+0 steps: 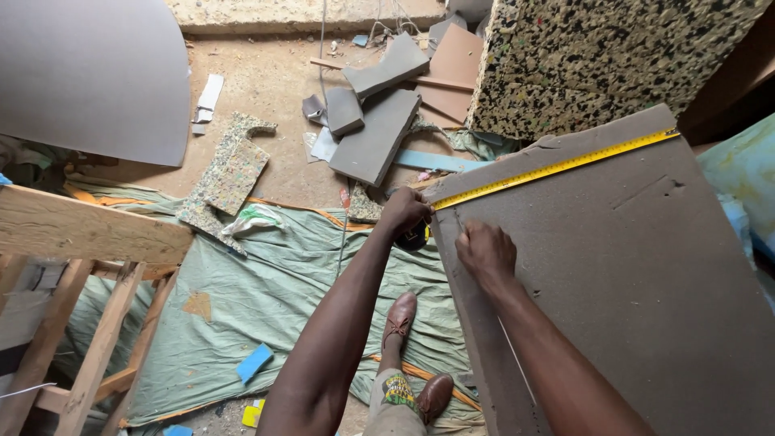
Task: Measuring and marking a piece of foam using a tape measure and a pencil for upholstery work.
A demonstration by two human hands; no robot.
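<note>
Tape runs yellow along the top edge of the grey foam sheet, stretched from my left hand out to the far corner on the right. My left fingers are curled tight around the tape's case at the near corner of the sheet, pinning it there; the case itself is mostly hidden under my fist, only a dark bit showing below it. My right hand sits just beside the left, lower and to the right, resting on the foam close under the tape. Its fingers are bunched narrow as if pinched on something small, but I cannot tell what, if anything, is between them. The sheet lies tilted, its left edge running down past my right forearm.

Below my hands, my two brown shoes stand on a green cloth spread over the floor. Left of my left arm stands a wooden frame. Beyond my fingers, grey foam offcuts lie scattered on the dirt floor, and a speckled foam block rises behind the sheet's upper edge. A small blue scrap lies on the cloth near my left elbow.
</note>
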